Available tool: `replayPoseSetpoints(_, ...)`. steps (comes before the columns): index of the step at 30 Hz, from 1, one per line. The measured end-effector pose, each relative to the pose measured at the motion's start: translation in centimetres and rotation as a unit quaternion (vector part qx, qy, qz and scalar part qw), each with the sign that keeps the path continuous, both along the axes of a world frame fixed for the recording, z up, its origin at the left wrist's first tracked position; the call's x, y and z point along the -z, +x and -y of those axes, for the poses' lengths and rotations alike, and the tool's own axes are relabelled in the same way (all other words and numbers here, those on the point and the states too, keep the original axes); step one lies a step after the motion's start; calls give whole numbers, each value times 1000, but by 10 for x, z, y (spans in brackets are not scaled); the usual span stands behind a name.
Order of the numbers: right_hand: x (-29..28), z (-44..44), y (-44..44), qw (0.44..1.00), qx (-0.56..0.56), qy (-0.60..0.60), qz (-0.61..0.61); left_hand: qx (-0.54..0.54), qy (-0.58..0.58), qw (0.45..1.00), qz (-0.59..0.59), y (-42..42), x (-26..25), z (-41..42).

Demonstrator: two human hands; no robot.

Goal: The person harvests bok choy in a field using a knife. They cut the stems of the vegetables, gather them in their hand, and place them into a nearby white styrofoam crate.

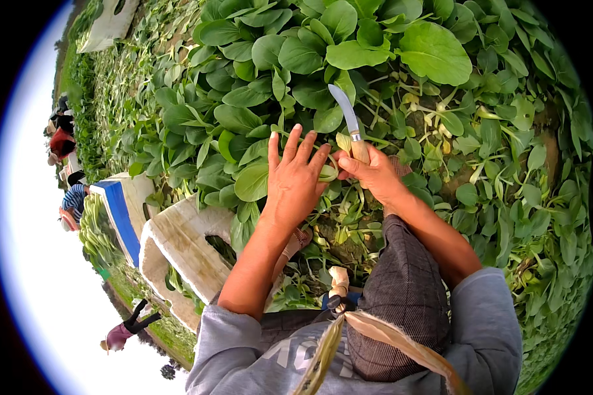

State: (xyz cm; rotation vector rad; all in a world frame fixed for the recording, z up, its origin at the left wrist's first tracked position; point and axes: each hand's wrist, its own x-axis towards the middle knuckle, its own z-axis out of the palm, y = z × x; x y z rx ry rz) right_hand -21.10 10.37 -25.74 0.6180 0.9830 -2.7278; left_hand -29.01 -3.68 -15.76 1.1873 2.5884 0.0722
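My right hand (373,173) is closed around the wooden handle of a knife with a short curved blade (345,106), its tip pointing up and away from me. Close beside it on the left, my left hand (295,173) is spread over leafy greens, palm down. A pale green stalk (329,173) curves between the two hands; whether the left fingers grip it is hidden. A yellowish leaf (344,142) touches the knife handle. Dense dark green plants (247,94) with rounded leaves stand just beyond both hands.
A stained white foam box (188,232) lies at my left, with a blue-striped box (113,207) and piled greens (96,227) behind it. Cut leaves litter the soil (459,185) to the right. People (74,202) work farther off at left; another person (118,335) stands in the field.
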Motion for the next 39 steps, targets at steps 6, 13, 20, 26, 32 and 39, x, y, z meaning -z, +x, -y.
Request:
replayPoseSetpoints(6,0,-44,13,799,29,600,24,-238,190,881,363,-11,1,-6)
replayPoseSetpoints(13,-9,-37,30,719,-3,690,-83,-301,249,781,488,-7,25,7)
replayPoseSetpoints(20,19,-23,30,765,-133,629,-28,-250,49,960,118,-4,41,22)
replayPoseSetpoints(26,59,8,14,760,-242,601,-49,-314,-131,935,100,0,83,82)
replayPoseSetpoints(32,74,22,-18,708,-292,637,-86,-331,-103,933,102,7,90,96)
replayPoseSetpoints(39,83,24,-36,644,-340,673,-133,-321,-105,935,111,7,86,93)
